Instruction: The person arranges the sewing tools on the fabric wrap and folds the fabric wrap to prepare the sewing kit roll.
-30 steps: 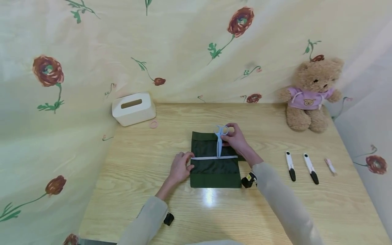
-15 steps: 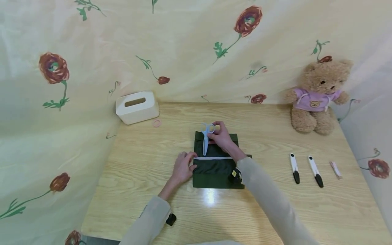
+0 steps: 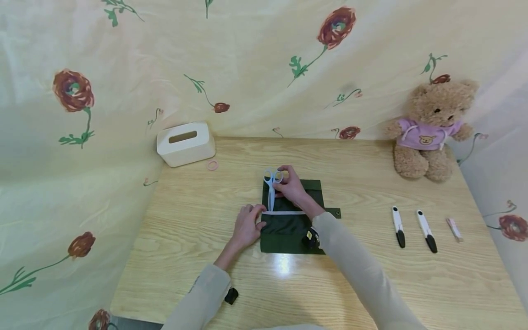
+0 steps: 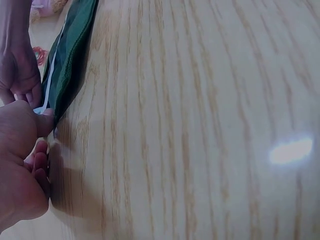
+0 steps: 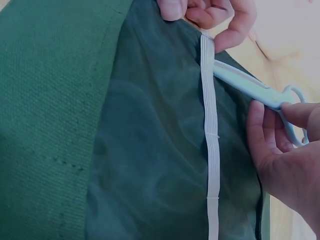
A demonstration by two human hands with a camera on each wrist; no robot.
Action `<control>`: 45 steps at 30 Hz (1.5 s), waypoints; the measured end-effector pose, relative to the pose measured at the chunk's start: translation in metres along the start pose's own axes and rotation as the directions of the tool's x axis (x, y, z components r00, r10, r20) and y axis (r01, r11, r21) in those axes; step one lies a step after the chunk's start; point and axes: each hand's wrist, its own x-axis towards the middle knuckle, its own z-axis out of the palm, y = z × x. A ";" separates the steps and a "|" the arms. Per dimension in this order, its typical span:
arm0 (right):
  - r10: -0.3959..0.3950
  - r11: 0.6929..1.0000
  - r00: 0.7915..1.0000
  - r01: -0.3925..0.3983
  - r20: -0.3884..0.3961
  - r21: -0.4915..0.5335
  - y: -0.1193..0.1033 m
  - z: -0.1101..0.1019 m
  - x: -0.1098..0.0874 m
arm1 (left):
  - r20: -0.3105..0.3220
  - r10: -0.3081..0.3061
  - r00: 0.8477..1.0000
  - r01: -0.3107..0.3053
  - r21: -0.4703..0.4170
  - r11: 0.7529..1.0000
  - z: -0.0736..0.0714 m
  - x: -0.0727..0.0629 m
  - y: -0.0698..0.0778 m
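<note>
A dark green fabric roll (image 3: 280,244) lies unfolded on the wooden table, with a white elastic strip (image 5: 212,150) across its middle. My right hand (image 3: 290,189) holds light blue scissors (image 3: 271,195) by the handles, blades toward me. In the right wrist view their tip meets the elastic near its left end; whether it is tucked under, I cannot tell. At that same end my left hand (image 3: 246,225) pinches the roll's edge, thumb and a finger on either side of the elastic. A snap tab (image 3: 334,212) sticks out at the roll's right.
A white tissue box (image 3: 185,145) and a pink ring (image 3: 212,165) are at the back left. At the back right sits a teddy bear (image 3: 429,133). Two white-and-black slim tools (image 3: 398,227) and a small pink-and-white item (image 3: 454,230) lie to the right.
The right hand has carried the scissors leftward over the roll, to the elastic's left end by the left hand. My left hand keeps its place at the edge.
</note>
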 end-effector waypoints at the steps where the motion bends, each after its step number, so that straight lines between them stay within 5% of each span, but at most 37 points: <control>1: -0.002 1.000 1.000 0.002 0.009 -0.007 0.000 0.000 0.000 | 0.002 -0.003 1.000 0.003 0.000 1.000 0.000 0.000 0.000; 13: -0.004 0.969 0.997 0.024 0.079 -0.246 -0.006 0.002 -0.007 | 0.008 -0.017 1.000 0.017 0.005 1.000 0.001 0.000 -0.001; 23: -0.103 0.825 0.990 0.137 0.093 -0.548 -0.006 0.000 -0.010 | 0.000 -0.007 1.000 0.007 -0.012 1.000 0.001 0.000 0.000; 45: -0.033 0.696 0.982 0.158 0.188 -0.700 -0.006 0.001 -0.020 | -0.022 0.032 0.999 -0.032 -0.011 0.999 0.002 -0.003 -0.001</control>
